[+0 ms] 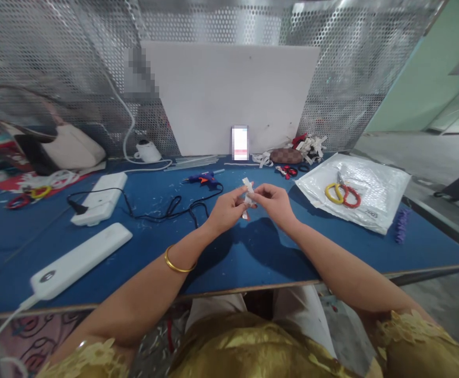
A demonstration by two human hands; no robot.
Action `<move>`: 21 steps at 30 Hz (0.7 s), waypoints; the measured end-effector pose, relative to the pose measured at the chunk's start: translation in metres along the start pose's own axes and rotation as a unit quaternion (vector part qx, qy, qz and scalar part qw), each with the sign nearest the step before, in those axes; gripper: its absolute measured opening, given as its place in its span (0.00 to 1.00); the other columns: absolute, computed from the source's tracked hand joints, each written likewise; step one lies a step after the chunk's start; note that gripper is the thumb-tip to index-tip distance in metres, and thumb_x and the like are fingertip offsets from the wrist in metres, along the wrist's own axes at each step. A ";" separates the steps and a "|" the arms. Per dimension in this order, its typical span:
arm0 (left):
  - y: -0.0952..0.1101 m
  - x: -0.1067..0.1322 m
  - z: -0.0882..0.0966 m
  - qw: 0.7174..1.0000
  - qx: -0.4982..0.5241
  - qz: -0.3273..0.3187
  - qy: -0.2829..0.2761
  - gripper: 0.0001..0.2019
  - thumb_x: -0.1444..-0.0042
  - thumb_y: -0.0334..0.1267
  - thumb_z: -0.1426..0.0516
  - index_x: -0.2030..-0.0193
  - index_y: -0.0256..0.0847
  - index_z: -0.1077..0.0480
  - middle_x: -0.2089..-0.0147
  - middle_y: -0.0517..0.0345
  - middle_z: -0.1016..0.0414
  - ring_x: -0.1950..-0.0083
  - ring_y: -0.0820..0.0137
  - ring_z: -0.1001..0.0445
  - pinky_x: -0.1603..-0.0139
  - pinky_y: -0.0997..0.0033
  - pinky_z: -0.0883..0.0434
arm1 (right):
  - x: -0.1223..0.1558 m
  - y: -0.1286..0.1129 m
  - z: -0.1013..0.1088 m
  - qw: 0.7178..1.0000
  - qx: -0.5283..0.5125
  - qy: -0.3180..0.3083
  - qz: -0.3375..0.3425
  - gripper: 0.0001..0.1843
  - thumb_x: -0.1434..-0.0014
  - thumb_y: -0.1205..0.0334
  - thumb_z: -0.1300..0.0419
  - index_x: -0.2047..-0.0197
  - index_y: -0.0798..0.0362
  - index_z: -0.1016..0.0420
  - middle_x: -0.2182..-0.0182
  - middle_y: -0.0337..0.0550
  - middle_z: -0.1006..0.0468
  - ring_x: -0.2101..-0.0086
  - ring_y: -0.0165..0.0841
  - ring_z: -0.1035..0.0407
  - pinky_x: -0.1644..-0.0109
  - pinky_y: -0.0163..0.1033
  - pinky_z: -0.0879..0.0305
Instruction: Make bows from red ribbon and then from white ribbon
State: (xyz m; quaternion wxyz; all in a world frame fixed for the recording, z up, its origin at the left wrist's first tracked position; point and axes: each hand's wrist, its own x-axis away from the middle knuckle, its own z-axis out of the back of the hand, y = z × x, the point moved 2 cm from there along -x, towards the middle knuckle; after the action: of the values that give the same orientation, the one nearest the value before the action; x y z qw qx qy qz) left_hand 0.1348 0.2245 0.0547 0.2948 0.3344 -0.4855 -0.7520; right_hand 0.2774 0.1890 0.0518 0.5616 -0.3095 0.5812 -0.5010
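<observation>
Between both hands, above the blue tabletop, is a small piece of white ribbon (248, 185), partly hidden by the fingers. A reddish bit shows at its lower end. My left hand (229, 208) pinches it from the left, thumb and fingers closed. From the right, the fingertips of my right hand (273, 203) are pressed together on the same ribbon. Beyond my left hand lies a blue glue gun (204, 179) with an orange trigger, its black cord trailing left across the table.
A silvery bubble mailer (366, 184) with yellow-and-red scissors (343, 193) lies right, beside a purple coil (401, 226). Left are two white power strips (82, 261), other scissors (28, 197) and a handbag (67, 144). A phone (240, 143) leans on a white board (237, 94).
</observation>
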 end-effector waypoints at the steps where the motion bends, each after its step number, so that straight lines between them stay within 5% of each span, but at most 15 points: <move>1: -0.001 0.000 0.000 1.000 0.003 0.003 0.001 0.30 0.49 0.30 0.45 0.37 0.38 0.41 0.69 0.60 0.22 0.76 0.72 0.26 0.68 0.72 0.28 | 0.000 0.000 0.001 1.000 0.018 0.013 0.004 0.10 0.49 0.56 0.37 0.73 0.53 0.28 0.80 0.36 0.30 0.77 0.28 0.36 0.70 0.34 0.41; 6: -0.002 -0.001 0.001 0.999 0.041 0.017 0.015 0.32 0.51 0.28 0.45 0.36 0.36 0.42 0.68 0.57 0.22 0.76 0.72 0.27 0.69 0.71 0.27 | 0.002 -0.006 0.002 0.995 0.044 0.069 0.048 0.09 0.48 0.58 0.39 0.74 0.53 0.28 0.77 0.36 0.30 0.74 0.28 0.39 0.67 0.33 0.42; 12: -0.003 -0.003 0.001 0.999 0.050 0.012 0.007 0.32 0.52 0.28 0.45 0.37 0.37 0.41 0.71 0.60 0.24 0.75 0.72 0.27 0.71 0.71 0.27 | 0.006 -0.011 -0.006 0.999 -0.030 -0.015 0.018 0.08 0.45 0.57 0.42 0.70 0.52 0.28 0.76 0.36 0.29 0.74 0.28 0.37 0.65 0.34 0.39; 21: -0.008 -0.002 0.000 1.000 -0.017 0.007 0.011 0.31 0.52 0.28 0.46 0.37 0.36 0.41 0.75 0.64 0.27 0.75 0.72 0.27 0.69 0.74 0.29 | 0.007 -0.013 -0.001 0.966 0.237 -0.025 0.098 0.07 0.47 0.63 0.43 0.75 0.53 0.29 0.79 0.35 0.29 0.76 0.27 0.39 0.69 0.33 0.47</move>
State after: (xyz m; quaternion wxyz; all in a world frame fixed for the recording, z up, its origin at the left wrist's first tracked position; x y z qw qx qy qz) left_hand 0.1347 0.2291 0.0474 0.3106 0.3342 -0.4715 -0.7547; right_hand 0.2723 0.1787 0.0613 0.6793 -0.1218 0.4591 -0.5594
